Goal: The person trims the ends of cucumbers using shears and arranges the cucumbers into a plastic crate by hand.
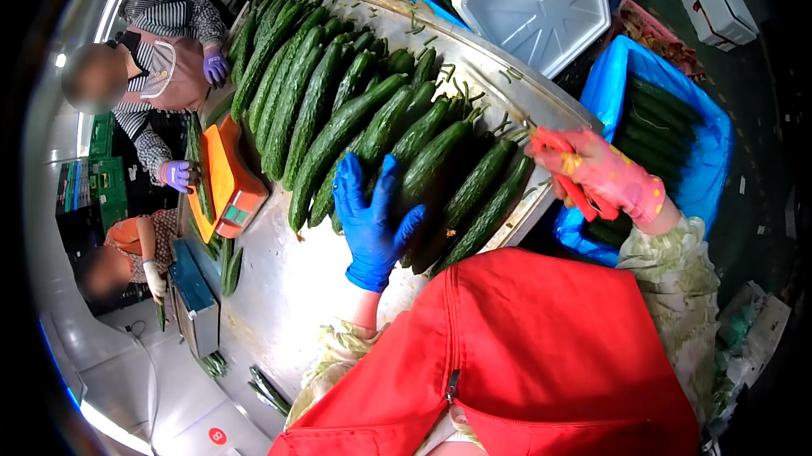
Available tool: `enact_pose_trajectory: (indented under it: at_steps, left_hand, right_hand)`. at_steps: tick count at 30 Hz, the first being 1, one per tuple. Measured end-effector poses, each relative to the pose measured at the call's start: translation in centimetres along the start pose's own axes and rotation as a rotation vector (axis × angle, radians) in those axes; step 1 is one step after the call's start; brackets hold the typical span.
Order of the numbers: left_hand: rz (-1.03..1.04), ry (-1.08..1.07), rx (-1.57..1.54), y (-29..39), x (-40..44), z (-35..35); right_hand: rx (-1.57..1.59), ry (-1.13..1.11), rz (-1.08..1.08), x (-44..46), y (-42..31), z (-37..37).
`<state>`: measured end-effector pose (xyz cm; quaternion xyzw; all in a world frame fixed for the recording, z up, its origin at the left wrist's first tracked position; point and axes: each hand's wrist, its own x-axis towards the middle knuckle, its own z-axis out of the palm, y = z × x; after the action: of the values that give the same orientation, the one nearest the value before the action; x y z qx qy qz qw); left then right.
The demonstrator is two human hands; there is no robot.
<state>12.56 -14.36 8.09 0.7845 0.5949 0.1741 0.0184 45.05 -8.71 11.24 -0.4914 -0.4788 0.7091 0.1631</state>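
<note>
Rows of long green cucumbers (348,122) lie side by side on a metal table (292,274). My left hand (370,223), in a blue glove, rests with spread fingers against the near ends of several cucumbers and does not wrap round any. In a pink glove with yellow dots, my right hand (613,175) is closed on red-handled scissors (577,197). Their blades point toward the stem ends along the table's right edge. Cut bits of stem (506,75) are scattered there.
Right of the table stands a crate lined with blue plastic (717,130), holding cucumbers. A white lid or tray (541,8) leans over a blue crate at the back. An orange scale (239,181) sits left. Two co-workers with gloved hands (179,175) work across the table.
</note>
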Motion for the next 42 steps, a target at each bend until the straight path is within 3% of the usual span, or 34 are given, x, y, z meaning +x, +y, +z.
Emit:
enact_pose_trajectory:
  at_steps: [6,13,22,25,28,31,32,33,34,36,39,40,42]
  left_hand:
    - [0.023,-0.032,0.011,-0.7,-0.7,0.4]
    - [0.035,-0.011,0.002,-0.5,-0.7,0.1]
    - [0.04,-0.005,0.012,-0.8,-0.9,0.4]
    - [0.042,-0.001,-0.002,-0.7,-0.8,0.3]
    - [0.051,0.001,-0.039,-0.7,-0.8,0.1]
    - [0.059,-0.035,-0.083,-1.7,-1.2,0.3]
    - [0.066,-0.032,-0.086,-1.7,-1.2,0.4]
    - [0.072,-0.029,-0.089,-1.8,-1.2,0.3]
    - [0.077,-0.026,-0.091,-1.8,-1.2,0.3]
    - [0.078,-0.02,-0.093,-1.7,-1.2,0.3]
    - [0.085,-0.009,-0.08,-1.7,-1.3,0.4]
    - [0.088,-0.004,-0.074,-1.7,-1.3,0.5]
    - [0.092,-0.002,-0.076,-1.8,-1.4,0.5]
  right_hand:
    - [-0.049,-0.118,0.252,-3.5,0.0,0.3]
    - [-0.22,-0.1,0.124,-2.4,1.6,1.6]
    - [-0.252,-0.062,0.134,-1.5,0.9,2.4]
    - [-0.082,-0.006,0.256,-1.6,1.1,3.0]
    - [-0.228,0.08,0.104,-1.3,0.6,2.9]
    - [-0.593,-0.027,0.014,-1.1,-1.0,1.5]
    - [-0.654,-0.054,0.201,-1.3,-3.8,1.9]
    - [-0.782,-0.005,0.042,-0.5,-1.9,1.3]
    - [-0.857,-0.027,0.037,-0.1,-2.2,0.9]
    - [-0.971,-0.099,0.204,0.0,-6.1,1.1]
    - [-1.027,-0.137,0.134,0.5,-8.5,1.1]
    - [-1.067,-0.139,0.234,0.8,-9.5,1.5]
    - [-1.06,-0.15,0.196,1.5,-8.9,1.2]
